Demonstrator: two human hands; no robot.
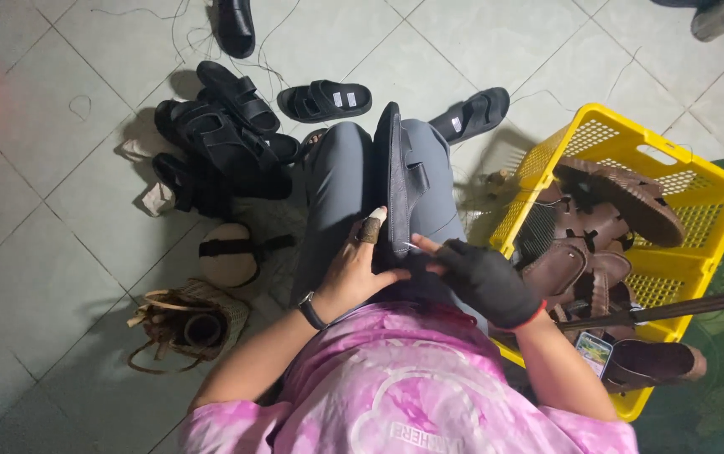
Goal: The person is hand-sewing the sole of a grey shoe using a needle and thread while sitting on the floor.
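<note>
Floor: pale square floor tiles (59, 126) with loose threads strewn about.
Sandal in hand: a black strapped sandal (397, 181) stands on edge along the lap of grey trousers (336, 185), sole turned left, straps facing right, toe end pointing away from the person.
Left hand: the bare left hand (360, 271), a wristwatch (311, 311) on its wrist, is closed on the near end of the sandal from the left; one finger wears a brown thimble-like wrap (370, 229) and lies against the sole edge.
Right hand: the right hand (481, 279), in a black fingerless glove, pinches a thin needle (412, 245) between thumb and forefinger — its tip meets the sandal's near edge, just right of the left fingers.
Position: the sandal's heel end sits between both hands; the rest rises clear of them up the thighs.
Left side: a heap of black sandals (227, 139), a round pale object with a black strap (227, 252), and a small woven basket (189, 324).
Right side: a yellow plastic crate (698, 202) holding brown leather sandals (614, 197) — just beside the right forearm.
</note>
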